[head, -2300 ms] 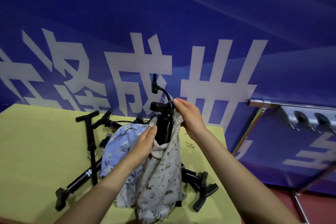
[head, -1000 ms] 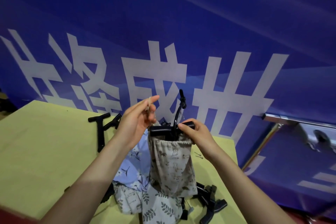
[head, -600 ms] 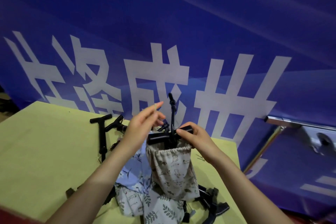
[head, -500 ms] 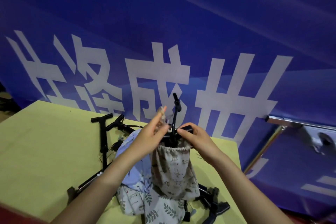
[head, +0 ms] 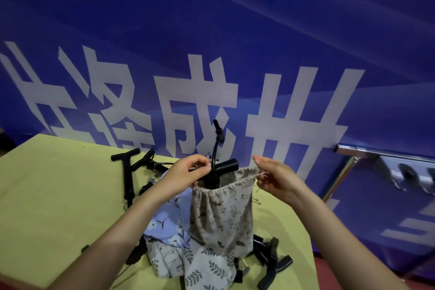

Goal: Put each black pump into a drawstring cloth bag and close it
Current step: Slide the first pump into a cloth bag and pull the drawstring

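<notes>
1. Left hand [head: 188,173] sat at frame centre, fingers curled, pinching the left side of the bag [head: 221,214] mouth, right against the pump [head: 217,169] handle.
2. Right hand [head: 275,181] was right of centre, thumb and forefinger pinching a thin cord [head: 260,174] at the bag's right rim; the other fingers were loosely curled.
3. The bag, beige with small dark prints, hung between the two hands, just below them, its mouth gathered but not closed.
4. The pump stood upright inside the bag, long axis vertical. Its T-handle stuck out of the mouth, crossbar running left to right, the right end clear of the cloth and between the hands.
5. The hose [head: 217,139] rose from the handle area and curved up to a nozzle pointing toward the top of the frame, above both hands.
6. Below the held bag, lower centre, lay a heap of cloth bags [head: 179,249]: one pale blue, others leaf-printed, on the yellow table [head: 54,195].
7. Loose pumps [head: 128,172] lay left of centre, one with its T-handle toward the upper left, shaft running down the frame.
8. More black pump parts [head: 270,264] lay lower right of the heap, near the table edge.
9. A blue banner [head: 211,31] with large white characters filled the upper frame.
</notes>
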